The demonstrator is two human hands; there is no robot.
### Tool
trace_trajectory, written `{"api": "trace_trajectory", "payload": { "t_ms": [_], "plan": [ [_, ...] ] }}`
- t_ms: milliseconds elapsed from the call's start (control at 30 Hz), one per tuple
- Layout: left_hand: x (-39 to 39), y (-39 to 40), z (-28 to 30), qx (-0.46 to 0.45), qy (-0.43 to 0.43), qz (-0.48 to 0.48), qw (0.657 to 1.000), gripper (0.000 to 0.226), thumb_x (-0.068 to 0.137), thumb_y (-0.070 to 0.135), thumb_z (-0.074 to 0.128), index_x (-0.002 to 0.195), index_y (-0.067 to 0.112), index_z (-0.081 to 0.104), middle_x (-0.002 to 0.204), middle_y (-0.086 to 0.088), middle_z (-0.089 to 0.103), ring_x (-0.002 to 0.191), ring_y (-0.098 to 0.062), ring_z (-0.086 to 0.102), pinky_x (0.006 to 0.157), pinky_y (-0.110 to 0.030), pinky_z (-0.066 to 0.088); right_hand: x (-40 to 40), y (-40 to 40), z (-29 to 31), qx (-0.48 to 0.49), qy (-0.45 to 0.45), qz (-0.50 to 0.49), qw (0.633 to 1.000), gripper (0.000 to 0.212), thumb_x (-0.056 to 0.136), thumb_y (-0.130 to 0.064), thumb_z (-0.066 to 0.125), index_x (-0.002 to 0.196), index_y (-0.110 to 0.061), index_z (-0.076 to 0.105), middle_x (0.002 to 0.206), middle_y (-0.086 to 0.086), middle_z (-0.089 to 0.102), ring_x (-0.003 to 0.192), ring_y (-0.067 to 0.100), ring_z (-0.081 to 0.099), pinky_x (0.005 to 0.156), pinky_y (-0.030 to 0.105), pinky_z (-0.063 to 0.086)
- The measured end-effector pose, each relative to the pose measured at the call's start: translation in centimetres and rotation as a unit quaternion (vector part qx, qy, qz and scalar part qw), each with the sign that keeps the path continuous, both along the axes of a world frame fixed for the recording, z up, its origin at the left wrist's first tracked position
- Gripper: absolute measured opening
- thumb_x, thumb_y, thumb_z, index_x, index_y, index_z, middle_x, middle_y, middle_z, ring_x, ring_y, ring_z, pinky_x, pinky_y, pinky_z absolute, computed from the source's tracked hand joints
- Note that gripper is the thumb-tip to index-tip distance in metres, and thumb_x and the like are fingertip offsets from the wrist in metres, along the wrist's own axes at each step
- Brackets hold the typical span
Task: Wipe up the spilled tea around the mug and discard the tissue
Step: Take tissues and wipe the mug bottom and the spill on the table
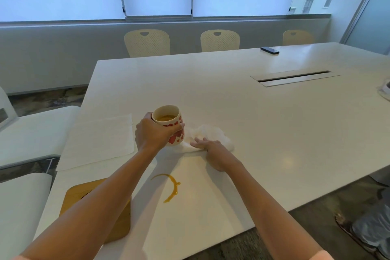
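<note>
Presently listed, from the mug outward.

Mug [168, 121]: cream, red hearts, amber tea inside. Clasped by the left hand [153, 133], fingers wrapped round its near side, thumb across the front. Whether it rests on the table or is lifted just clear cannot be told.

Tissue [207, 135]: white, crumpled, lying on the table [274, 122] directly right of the mug and touching its base. The right hand [212, 152] lies on the tissue's near edge, fingers straight and held together, pointing toward the mug, palm down.

Spilled tea [169, 186]: an amber arc, part of a ring, on the tabletop nearer the person than both hands, between the two forearms. No tissue touches it.

Flat paper towel [98, 141]: white, spread on the table just left of the left hand.

Wooden board [118, 224]: tan, rounded corners, under the left forearm near the table's near edge.

Dark phone [269, 50]: far beyond the right hand, near the far edge.

Cable slot [294, 77]: recessed in the tabletop, well beyond the right hand.

Chairs [147, 42]: cream, perforated backs, ranged along the far side.
</note>
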State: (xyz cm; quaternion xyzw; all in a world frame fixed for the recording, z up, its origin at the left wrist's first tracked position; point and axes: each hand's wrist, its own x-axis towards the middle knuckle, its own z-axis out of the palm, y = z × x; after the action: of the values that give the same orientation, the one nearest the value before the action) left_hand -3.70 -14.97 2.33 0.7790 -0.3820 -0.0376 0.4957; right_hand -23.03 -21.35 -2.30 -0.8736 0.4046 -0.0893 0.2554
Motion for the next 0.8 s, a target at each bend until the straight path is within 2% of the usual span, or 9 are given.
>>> {"api": "trace_trajectory", "payload": {
  "t_ms": [100,233,333,467,567,667,800],
  "plan": [
    [-0.2,-0.2,0.0,-0.004,0.006,-0.01,1.0,0.088,0.054,0.076,0.075,0.119,0.018,0.061,0.11,0.0,0.071,0.085,-0.013,0.06,0.062,-0.023,0.046,-1.9,0.9,-0.1,0.003,-0.008,0.012,1.0,0.072,0.092,0.018,0.034,0.142,-0.031,0.054,0.156,-0.007,0.04,0.149,0.017,0.027,0.117,0.027,0.014],
    [-0.5,-0.6,-0.2,0.01,0.009,-0.017,1.0,0.089,0.053,0.077,0.075,0.119,0.02,0.06,0.11,0.001,0.071,0.086,-0.013,0.06,0.064,-0.026,0.049,-4.4,2.0,0.0,0.005,-0.029,0.009,1.0,0.069,0.088,0.017,0.037,0.133,-0.028,0.064,0.149,-0.007,0.051,0.144,0.011,0.036,0.108,0.011,0.012],
    [-0.8,-0.8,-0.5,0.022,0.014,-0.023,0.999,0.093,0.049,0.084,0.07,0.117,0.022,0.06,0.109,0.002,0.07,0.085,-0.013,0.061,0.064,-0.027,0.049,-5.8,2.5,0.1,0.027,-0.049,0.003,0.998,0.065,0.089,0.016,0.039,0.125,-0.028,0.07,0.144,-0.007,0.056,0.14,0.009,0.042,0.115,0.017,0.019],
    [-1.3,-1.4,-1.2,0.033,0.014,-0.028,0.999,0.091,0.049,0.083,0.072,0.116,0.023,0.059,0.108,0.002,0.071,0.084,-0.013,0.059,0.062,-0.025,0.045,-6.4,2.7,0.3,0.05,-0.068,-0.001,0.996,0.065,0.088,0.016,0.038,0.12,-0.027,0.073,0.14,-0.007,0.059,0.138,0.007,0.044,0.118,0.022,0.024],
    [-1.7,-1.8,-1.6,0.037,0.012,-0.027,0.999,0.092,0.049,0.083,0.073,0.117,0.023,0.059,0.108,0.002,0.07,0.085,-0.012,0.058,0.061,-0.024,0.043,-6.3,2.8,0.3,0.059,-0.077,-0.011,0.995,0.065,0.087,0.017,0.037,0.118,-0.028,0.074,0.139,-0.009,0.06,0.138,0.006,0.044,0.118,0.023,0.025],
    [-1.9,-2.1,-2.0,0.038,0.008,-0.032,0.999,0.09,0.049,0.081,0.075,0.117,0.023,0.058,0.107,0.003,0.07,0.084,-0.012,0.058,0.058,-0.021,0.039,-6.3,2.9,0.1,0.073,-0.089,-0.023,0.993,0.064,0.088,0.017,0.037,0.116,-0.027,0.075,0.139,-0.01,0.061,0.138,0.007,0.045,0.121,0.029,0.024],
    [-2.1,-2.4,-2.1,0.042,-0.001,-0.031,0.999,0.09,0.051,0.079,0.076,0.118,0.022,0.058,0.109,0.002,0.07,0.084,-0.011,0.056,0.06,-0.023,0.041,-6.2,2.9,0.1,0.079,-0.092,-0.032,0.992,0.063,0.088,0.015,0.037,0.114,-0.027,0.076,0.137,-0.01,0.062,0.137,0.006,0.046,0.121,0.028,0.025]
  ]
}}
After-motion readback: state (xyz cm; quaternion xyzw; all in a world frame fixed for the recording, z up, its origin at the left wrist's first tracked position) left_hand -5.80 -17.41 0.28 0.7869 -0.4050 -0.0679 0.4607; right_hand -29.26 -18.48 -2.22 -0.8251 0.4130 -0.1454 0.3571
